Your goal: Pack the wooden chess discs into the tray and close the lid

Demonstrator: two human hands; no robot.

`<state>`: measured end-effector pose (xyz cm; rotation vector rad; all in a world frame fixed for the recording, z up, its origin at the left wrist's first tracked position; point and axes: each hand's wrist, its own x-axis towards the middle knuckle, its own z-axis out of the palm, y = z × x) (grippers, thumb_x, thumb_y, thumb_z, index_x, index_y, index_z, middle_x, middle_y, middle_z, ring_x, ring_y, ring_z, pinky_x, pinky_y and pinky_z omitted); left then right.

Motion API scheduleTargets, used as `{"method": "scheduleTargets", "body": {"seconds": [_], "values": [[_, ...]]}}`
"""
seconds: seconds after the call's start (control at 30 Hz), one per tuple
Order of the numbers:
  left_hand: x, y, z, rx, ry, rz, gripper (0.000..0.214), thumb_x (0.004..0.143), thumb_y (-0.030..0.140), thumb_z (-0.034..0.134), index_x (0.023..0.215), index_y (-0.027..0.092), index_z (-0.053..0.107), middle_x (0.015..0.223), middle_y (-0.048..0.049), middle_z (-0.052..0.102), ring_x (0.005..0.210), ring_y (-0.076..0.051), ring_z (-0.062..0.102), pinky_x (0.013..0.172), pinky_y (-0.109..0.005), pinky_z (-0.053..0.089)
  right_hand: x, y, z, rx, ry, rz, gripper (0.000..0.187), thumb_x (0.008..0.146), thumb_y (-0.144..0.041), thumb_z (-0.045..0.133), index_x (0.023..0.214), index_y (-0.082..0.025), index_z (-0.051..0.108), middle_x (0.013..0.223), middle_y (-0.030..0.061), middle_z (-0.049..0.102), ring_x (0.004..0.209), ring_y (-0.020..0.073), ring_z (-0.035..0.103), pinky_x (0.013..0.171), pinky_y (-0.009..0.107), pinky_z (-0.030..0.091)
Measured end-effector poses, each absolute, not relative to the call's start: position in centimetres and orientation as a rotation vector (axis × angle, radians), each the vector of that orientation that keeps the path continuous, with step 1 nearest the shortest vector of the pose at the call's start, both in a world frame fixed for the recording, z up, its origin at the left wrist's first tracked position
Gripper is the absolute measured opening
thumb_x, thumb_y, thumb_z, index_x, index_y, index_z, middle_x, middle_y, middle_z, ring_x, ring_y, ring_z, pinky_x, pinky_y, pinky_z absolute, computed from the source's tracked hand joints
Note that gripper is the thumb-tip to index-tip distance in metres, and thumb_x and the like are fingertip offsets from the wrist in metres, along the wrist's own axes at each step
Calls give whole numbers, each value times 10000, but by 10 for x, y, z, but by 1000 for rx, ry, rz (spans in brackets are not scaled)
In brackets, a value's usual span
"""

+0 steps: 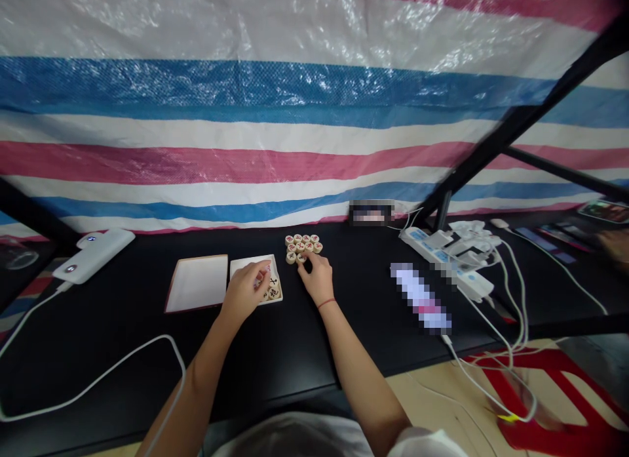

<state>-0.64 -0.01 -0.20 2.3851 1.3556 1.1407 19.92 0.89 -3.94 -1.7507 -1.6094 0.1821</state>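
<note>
Several round, cream-coloured Chinese chess pieces point(300, 246) stand in rows on the black table, most marked with red characters. My right hand point(317, 277) reaches to the near row, its thumb and fingers closed round a dark-marked piece point(301, 258) there. An open white box point(240, 265) to the left has more loose pieces point(272, 290) inside, with black characters showing. Over this box is my left hand point(249, 286), fingers pinched on what looks like a red-marked piece point(268, 269), mostly covered by the fingers. Beside the box lies its lid point(197, 284), inner side up.
A white power bank point(94, 255) with a cable sits at the left. On the right are a blurred-out phone point(420, 296), a power strip point(447, 260) and tangled white cables. A blurred-out dark device point(371, 212) stands near the striped sheet point(246, 168). A red stool point(555, 398) is below.
</note>
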Motion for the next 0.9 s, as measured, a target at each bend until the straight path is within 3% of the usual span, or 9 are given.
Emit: {"method": "scheduleTargets", "body": {"seconds": [0.37,0.63,0.8,0.9], "values": [[-18,8,-7,2342,1483,1080,252,899,251,458,1053,201,650,879,-52,706,803,-184,651,755,-300,498,198,10,-36,-1766,-1597,178,220,843,-246,570,1051,-217,638,1016,60,687,949,239,565,829,349,424],[-18,-1,-6,2467,1827,619,289,914,311,457,808,208,706,925,-92,691,912,-261,562,782,-398,405,161,-12,-12,-1537,-1832,199,274,969,-319,419,1074,-218,651,940,57,680,869,191,586,793,295,401],[-13,-9,-8,2591,1847,513,310,926,331,456,783,204,701,938,-103,675,948,-275,513,766,-395,370,146,-14,-16,-1574,-2054,271,337,987,-352,417,848,-211,689,775,30,659,761,160,595,685,257,354],[-11,-10,-8,2589,1828,486,304,928,324,450,783,198,685,910,-100,677,932,-277,524,754,-390,367,145,-13,-21,-1588,-2067,245,328,981,-353,438,828,-202,686,774,28,653,761,154,595,680,252,343]]}}
